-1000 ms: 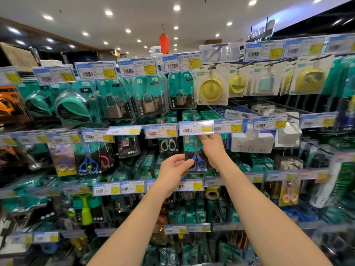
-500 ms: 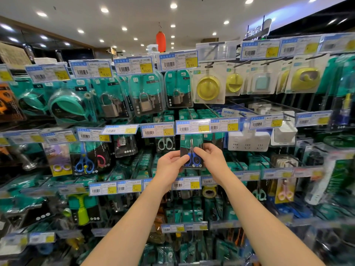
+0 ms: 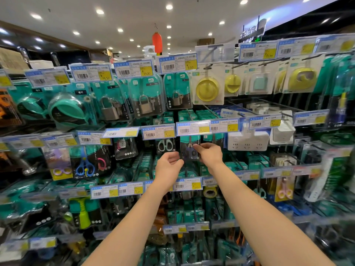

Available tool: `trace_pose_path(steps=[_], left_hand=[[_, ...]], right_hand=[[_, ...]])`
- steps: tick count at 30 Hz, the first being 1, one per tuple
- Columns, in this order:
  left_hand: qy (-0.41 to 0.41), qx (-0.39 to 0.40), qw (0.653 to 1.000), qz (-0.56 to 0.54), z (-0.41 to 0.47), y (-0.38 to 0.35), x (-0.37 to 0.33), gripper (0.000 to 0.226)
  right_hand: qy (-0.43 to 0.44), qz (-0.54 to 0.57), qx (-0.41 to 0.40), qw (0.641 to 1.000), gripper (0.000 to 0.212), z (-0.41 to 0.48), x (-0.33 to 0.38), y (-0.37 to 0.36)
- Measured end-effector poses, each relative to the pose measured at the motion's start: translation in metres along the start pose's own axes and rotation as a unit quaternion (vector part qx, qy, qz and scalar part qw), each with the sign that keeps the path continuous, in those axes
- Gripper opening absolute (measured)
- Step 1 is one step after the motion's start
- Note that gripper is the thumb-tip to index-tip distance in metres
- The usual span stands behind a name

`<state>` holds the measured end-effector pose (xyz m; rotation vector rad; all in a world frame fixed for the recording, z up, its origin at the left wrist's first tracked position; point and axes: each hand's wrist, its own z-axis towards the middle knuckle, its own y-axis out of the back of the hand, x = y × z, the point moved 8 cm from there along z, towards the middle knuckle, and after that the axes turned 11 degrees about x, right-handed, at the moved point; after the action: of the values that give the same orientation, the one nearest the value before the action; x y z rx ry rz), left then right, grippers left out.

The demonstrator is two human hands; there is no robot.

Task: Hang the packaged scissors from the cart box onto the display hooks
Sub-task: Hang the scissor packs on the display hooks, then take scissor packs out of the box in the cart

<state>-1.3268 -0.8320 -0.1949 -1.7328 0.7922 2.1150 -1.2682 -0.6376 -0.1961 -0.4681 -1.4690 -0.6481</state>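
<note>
Change: Eased back since half a second ago, the left hand point(image 3: 169, 167) now sits at the lower left corner of the packaged scissors point(image 3: 189, 151) rather than across its left edge. The pack has ridden up a touch under its price tag point(image 3: 193, 128).
Task item: the packaged scissors, their blue handles blurred, hang upright in the middle row of the display. The top edge is tucked behind the price tag, which hides the hook itself.
Right hand: the right hand point(image 3: 210, 155) pinches the pack's right edge, with the forefinger laid across its front.
Left hand: fingers are loosely curled, with the thumb tip at the pack's bottom corner. Whether it touches or grips is lost to blur.
Left edge: the pack hangs just beside the white-handled scissors pack point(image 3: 165, 145), with a narrow gap between them.
Right edge: a second teal pack point(image 3: 212, 140) hangs just beside it, partly behind the right hand's knuckles. The white power strip point(image 3: 247, 141) lies farther right.
Above: the padlock packs point(image 3: 177, 93) hang from the top row, their lower edges above the price tag.
Below: open room runs from under the pack down to the lower row of price tags point(image 3: 187, 184), which both forearms cross.
Approach: both forearms reach up from the frame's bottom edge, with an open wedge between them.
</note>
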Motion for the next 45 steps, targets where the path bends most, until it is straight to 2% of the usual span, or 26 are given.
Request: trace_pose_path(steps=[3,7,11,14,19,25,29,32,37,39,42,45], left_hand=[[-0.008,0.012,0.998,0.063,-0.002,0.003,-0.002,0.033],[-0.028,0.041,0.981,0.187,-0.006,0.005,-0.006,0.040],[-0.050,0.068,0.940,0.331,-0.007,0.011,-0.003,0.050],[-0.073,0.079,0.910,0.400,-0.012,0.015,-0.005,0.051],[-0.126,0.085,0.867,0.474,-0.033,0.022,-0.014,0.050],[-0.165,0.069,0.844,0.506,-0.094,0.077,-0.006,0.039],[-0.111,0.051,0.848,0.515,-0.146,0.140,0.020,0.039],[-0.069,0.041,0.823,0.562,-0.199,0.195,0.052,0.041],[0.049,0.083,0.802,0.590,-0.314,0.279,0.127,0.036],[0.082,0.092,0.790,0.601,-0.359,0.307,0.153,0.039],[0.135,0.090,0.781,0.603,-0.420,0.347,0.183,0.033],[0.173,0.078,0.777,0.600,-0.470,0.386,0.206,0.032]], right_hand=[[-0.018,-0.025,-0.027,0.999,0.028,0.001,0.003,0.002],[-0.047,-0.098,-0.038,0.993,0.035,-0.011,0.002,0.005],[-0.047,-0.230,-0.036,0.971,0.034,-0.037,0.003,0.003],[-0.027,-0.305,-0.036,0.951,0.033,-0.059,0.005,-0.002],[0.004,-0.463,0.033,0.886,0.040,-0.106,0.011,-0.037],[0.027,-0.566,0.104,0.818,0.037,-0.168,0.006,-0.104],[0.045,-0.591,0.149,0.792,0.044,-0.218,-0.007,-0.154],[0.048,-0.583,0.202,0.786,0.052,-0.266,-0.025,-0.194],[0.039,-0.543,0.259,0.798,0.045,-0.365,-0.079,-0.264],[0.034,-0.535,0.287,0.794,0.044,-0.407,-0.102,-0.293],[0.017,-0.522,0.325,0.788,0.032,-0.458,-0.127,-0.334],[0.019,-0.523,0.374,0.766,0.045,-0.497,-0.143,-0.379]])
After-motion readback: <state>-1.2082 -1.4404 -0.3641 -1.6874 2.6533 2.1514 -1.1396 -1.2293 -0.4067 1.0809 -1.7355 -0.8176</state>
